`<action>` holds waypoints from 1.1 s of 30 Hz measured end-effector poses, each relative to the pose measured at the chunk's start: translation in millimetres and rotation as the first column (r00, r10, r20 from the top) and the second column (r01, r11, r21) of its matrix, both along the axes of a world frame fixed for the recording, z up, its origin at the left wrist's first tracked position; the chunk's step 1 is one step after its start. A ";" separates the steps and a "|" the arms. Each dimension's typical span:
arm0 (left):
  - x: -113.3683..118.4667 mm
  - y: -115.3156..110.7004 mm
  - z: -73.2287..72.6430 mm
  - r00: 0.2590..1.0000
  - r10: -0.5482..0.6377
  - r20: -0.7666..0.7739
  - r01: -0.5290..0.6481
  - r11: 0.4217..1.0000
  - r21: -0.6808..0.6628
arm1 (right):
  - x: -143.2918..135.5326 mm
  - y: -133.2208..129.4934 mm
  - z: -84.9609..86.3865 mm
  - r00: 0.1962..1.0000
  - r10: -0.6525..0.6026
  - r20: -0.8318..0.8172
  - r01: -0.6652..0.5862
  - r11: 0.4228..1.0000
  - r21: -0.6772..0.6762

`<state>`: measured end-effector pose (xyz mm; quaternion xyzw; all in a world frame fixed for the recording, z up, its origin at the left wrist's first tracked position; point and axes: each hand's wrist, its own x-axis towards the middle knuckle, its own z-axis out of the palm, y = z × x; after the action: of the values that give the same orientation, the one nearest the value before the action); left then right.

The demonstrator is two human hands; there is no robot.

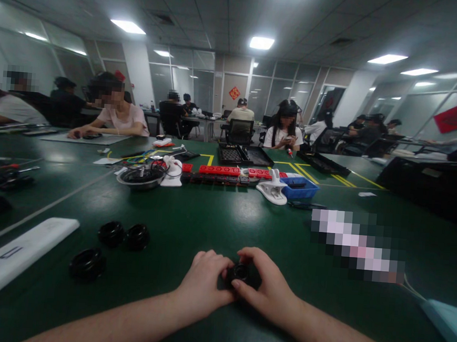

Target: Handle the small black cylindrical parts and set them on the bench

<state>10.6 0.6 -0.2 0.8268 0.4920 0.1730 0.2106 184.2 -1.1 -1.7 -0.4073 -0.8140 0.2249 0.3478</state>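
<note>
Black ring part sits between the hands, low and near the middle of the view; clock bearings below are taken from it, 12 pointing away from the wearer. Left hand closes in from 9 o'clock, fingers and thumb pinched on the near-left side. Right hand curls around from 3 o'clock, forefinger on the far rim, thumb on the near rim. Grip: both hands clamped on the same part, 2 sides covered, opening facing up. Cannot tell whether its underside touches the green table or hangs just above it. Detail inside the ring is too dark to read. Handling, judged: keep the right hand as the steady holder and let the left fingertips do the fine work; hold the rim level, press evenly from 9 and 3 o'clock, and avoid squeezing so hard that the ring tips or slips, since its surface looks smooth. Keep the right thumb off the opening for a clear sightline. 3 loose black rings lie apart between 9 and 10 o'clock; keep the left elbow clear of them.
</note>
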 end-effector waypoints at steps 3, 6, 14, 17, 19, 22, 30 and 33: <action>0.3 -0.1 1.5 1.000 0.005 -0.015 -0.006 1.000 -0.010 | -0.1 -0.9 0.2 0.999 0.023 -0.038 -0.022 0.999 0.031; 0.4 -0.2 2.3 1.000 0.007 -0.026 -0.007 1.000 -0.022 | 0.1 -2.7 2.2 0.997 0.065 -0.052 -0.063 0.997 0.035; 0.4 -0.1 2.6 1.000 0.006 -0.013 -0.007 1.000 -0.020 | 0.4 -1.0 0.6 1.000 0.008 -0.006 -0.008 1.000 -0.011; 1.1 -0.4 3.3 1.000 0.001 -0.028 -0.002 1.000 -0.024 | 0.6 0.5 -1.0 1.000 -0.018 0.005 0.018 1.000 -0.025; 1.2 -0.5 3.3 0.999 0.003 -0.040 -0.004 1.000 -0.023 | 1.1 0.4 -1.0 1.000 -0.007 -0.005 0.007 1.000 -0.020; 0.9 -0.4 2.6 0.999 0.007 -0.032 -0.008 1.000 -0.018 | 1.9 -1.2 0.1 0.998 0.050 -0.031 -0.049 0.999 0.014; 0.2 -0.1 0.3 1.000 0.002 0.026 -0.002 1.000 -0.001 | 1.8 -2.5 2.4 0.998 0.052 -0.024 -0.052 0.998 0.024; 0.2 -0.2 0.4 0.999 0.002 0.033 -0.002 1.000 0.008 | 1.0 -1.0 1.1 1.000 0.000 -0.006 0.000 1.000 -0.002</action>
<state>10.9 0.5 0.2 0.8242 0.4886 0.1891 0.2151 185.2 -2.1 -0.6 -0.4069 -0.8127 0.2271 0.3497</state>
